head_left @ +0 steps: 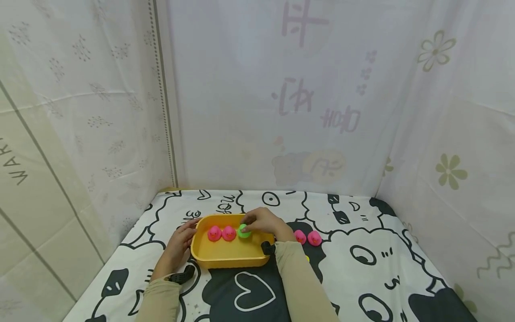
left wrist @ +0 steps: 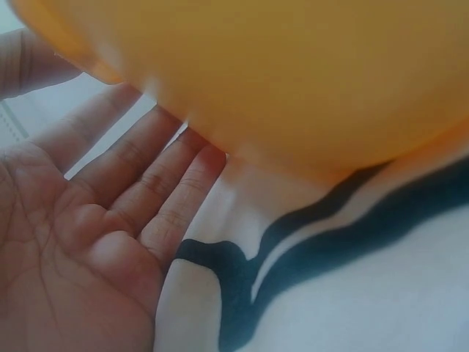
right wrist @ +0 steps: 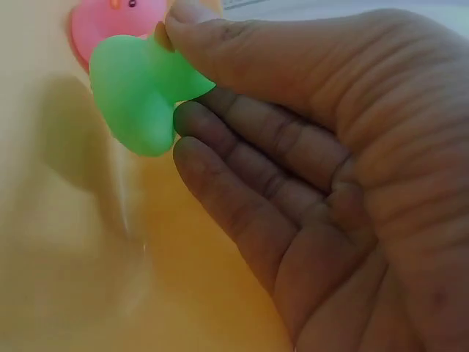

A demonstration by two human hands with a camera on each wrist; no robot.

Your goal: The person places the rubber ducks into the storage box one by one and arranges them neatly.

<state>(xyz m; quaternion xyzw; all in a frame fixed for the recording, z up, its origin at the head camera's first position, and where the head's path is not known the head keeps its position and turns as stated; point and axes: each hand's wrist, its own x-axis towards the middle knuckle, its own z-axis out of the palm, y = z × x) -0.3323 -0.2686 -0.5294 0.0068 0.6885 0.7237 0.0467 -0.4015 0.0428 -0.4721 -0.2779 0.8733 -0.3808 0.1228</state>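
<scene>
A yellow tray (head_left: pixel 233 263) lies on the cloth before the person. Inside it, two pink rubber ducks (head_left: pixel 221 233) sit side by side towards the left. The right hand (head_left: pixel 266 223) reaches in over the far right part and pinches a green rubber duck (right wrist: pixel 135 95) between thumb and fingers, just right of the pink ones. In the right wrist view one pink duck (right wrist: pixel 110 26) shows behind the green one. Along the tray's left side rests the left hand (head_left: pixel 179 245), its nearly straight fingers (left wrist: pixel 150 176) touching the outer wall.
Two more pink ducks (head_left: pixel 314 238) stand on the cloth right of the tray, partly behind the right wrist. A small bit of something yellow (head_left: pixel 307 258) peeks out beside the right sleeve. The table has a black-and-white patterned cloth (head_left: pixel 362 273), with pale curtains (head_left: pixel 257 112) around it.
</scene>
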